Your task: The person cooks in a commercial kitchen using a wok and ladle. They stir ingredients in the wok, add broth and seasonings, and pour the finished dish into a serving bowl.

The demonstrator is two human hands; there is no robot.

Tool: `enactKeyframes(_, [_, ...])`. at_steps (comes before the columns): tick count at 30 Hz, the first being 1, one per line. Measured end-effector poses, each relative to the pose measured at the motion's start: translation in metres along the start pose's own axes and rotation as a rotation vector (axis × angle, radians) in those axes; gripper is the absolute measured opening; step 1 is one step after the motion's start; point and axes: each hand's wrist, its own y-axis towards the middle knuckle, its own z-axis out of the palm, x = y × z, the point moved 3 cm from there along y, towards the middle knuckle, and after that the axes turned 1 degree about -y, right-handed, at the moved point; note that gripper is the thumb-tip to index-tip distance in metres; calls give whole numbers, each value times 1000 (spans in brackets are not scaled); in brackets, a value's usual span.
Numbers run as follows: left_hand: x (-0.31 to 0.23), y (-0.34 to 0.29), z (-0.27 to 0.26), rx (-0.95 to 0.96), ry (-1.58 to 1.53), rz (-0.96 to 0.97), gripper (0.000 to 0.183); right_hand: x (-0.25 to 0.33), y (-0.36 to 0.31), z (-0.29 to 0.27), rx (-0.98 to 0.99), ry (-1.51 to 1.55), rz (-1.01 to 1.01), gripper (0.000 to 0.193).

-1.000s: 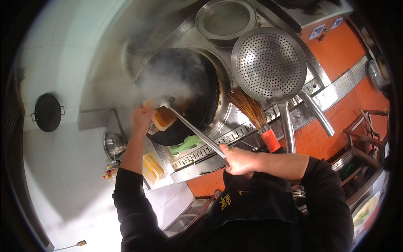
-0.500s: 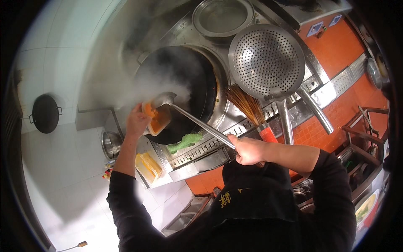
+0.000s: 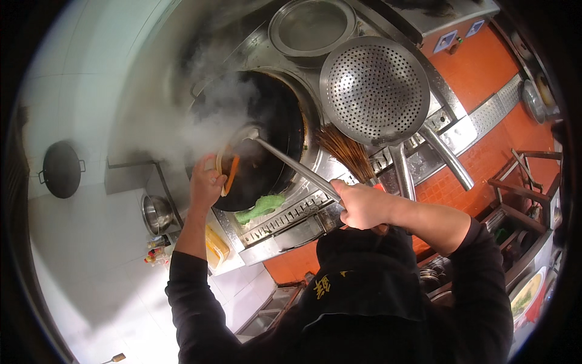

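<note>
A black wok (image 3: pixel 280 112) sits on the steel stove, with steam rising from it. My left hand (image 3: pixel 207 184) is closed on the rim of a small plastic container (image 3: pixel 228 175) with orange inside, tipped nearly on its side over the wok's near left part. What is left in it cannot be made out. My right hand (image 3: pixel 368 205) is wrapped round the end of a ladle (image 3: pixel 297 168) with a long metal handle. The ladle's head lies over the wok beside the container, partly veiled by steam. A green cloth (image 3: pixel 260 208) rests at the wok's near edge.
Right of the wok lies a large perforated strainer (image 3: pixel 376 91), partly over a bamboo brush (image 3: pixel 345 148). A round pot (image 3: pixel 312 27) stands behind. A yellow tub (image 3: pixel 216 246) is below my left forearm, near a metal bowl (image 3: pixel 157 213). Another wok (image 3: pixel 62 168) appears at far left.
My left hand has tipped the container further, so it now shows edge-on and its orange contents are mostly out of sight. My right hand keeps hold of the ladle. The view has shifted slightly.
</note>
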Motion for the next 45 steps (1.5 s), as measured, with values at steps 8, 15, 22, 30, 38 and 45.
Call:
enactKeyframes(8, [35, 7, -10, -81, -12, -14, 11, 6, 0, -6, -129, -83, 26, 61])
enactKeyframes(15, [45, 12, -74, -196, 180, -57, 12, -4, 0, -9, -222, -162, 8, 65])
enactKeyframes(22, [20, 3, -120, -250, 48, -167, 11, 17, -5, -2, -56, 61, -90, 64])
enactKeyframes(30, [-13, 9, -106, -373, -197, -140, 17, 38, 5, 21, 99, 421, -46, 62])
enactKeyframes(38, [-29, 20, -99, -392, -115, -70, 17, 34, -12, 30, 28, 416, -11, 59])
enactKeyframes(45, [-38, 29, -86, -395, -305, -110, 21, 47, -15, 34, 80, 324, -74, 60])
